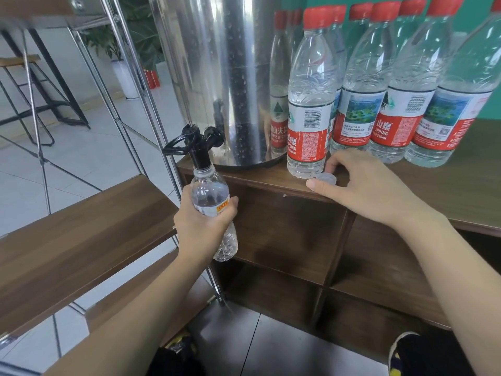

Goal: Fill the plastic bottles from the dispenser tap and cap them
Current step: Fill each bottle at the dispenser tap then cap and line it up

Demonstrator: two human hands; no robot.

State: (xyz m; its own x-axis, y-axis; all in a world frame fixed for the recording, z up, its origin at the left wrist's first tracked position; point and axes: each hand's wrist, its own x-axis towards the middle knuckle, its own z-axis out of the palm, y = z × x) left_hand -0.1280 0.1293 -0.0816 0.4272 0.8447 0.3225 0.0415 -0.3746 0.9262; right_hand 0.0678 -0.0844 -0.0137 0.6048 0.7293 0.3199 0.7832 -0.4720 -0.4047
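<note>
Head view, items as I read them.

Steel dispenser (217, 77): stands at the cabinet top's (447, 191) left end, its black tap (198, 147) overhanging the edge so a bottle fits beneath.

Small clear bottle (210, 207): uncapped, mouth raised to the spout, apparently for filling; I cannot see water running.

Left hand (202, 226): wrapped round that bottle's middle.

Loose pale cap (325, 178): near the front edge, beside a red-capped bottle (309, 104).

Right hand (363, 185): fingers loosely spread around the cap, thumb just beside it; whether they touch, I cannot tell.

Capped bottles (401, 90): ranked along the back, right of the dispenser.
</note>
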